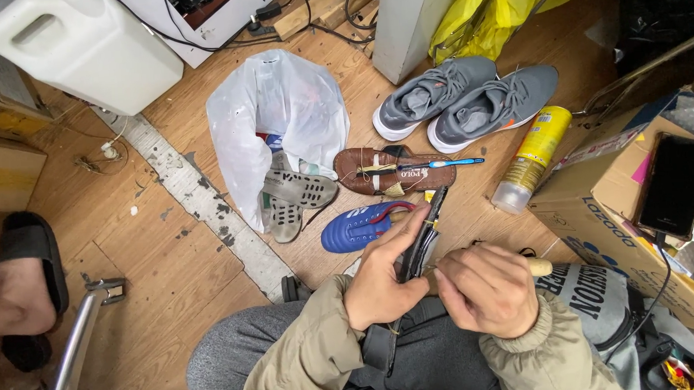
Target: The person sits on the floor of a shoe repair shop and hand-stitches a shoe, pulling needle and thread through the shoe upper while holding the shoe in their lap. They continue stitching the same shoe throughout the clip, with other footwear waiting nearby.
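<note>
Head view looks down on a wooden floor (170, 257) strewn with footwear. Left hand (382, 275) is closed around a dark sandal strap (421, 242), thumb along its edge, holding it upright over the lap. Right hand (488, 290) sits just beside it, fingers curled shut around a tool with a pale wooden handle (539, 267) that sticks out past the knuckles; its working end is hidden between the hands, right at the strap.

Just beyond the hands lies a blue shoe (360, 227), and past that a brown leather sandal (385, 171) with a blue toothbrush (439, 164) resting across it. Grey shoe soles (296, 193) poke out of a white plastic bag (277, 116). A pair of grey sneakers (468, 100) stands near a yellow spray can (534, 156) lying on its side. A cardboard box (620, 199) at right carries a black phone (676, 184). A white jug (83, 47) stands at upper left, and another person's sandalled foot (16, 287) shows at the left edge.
</note>
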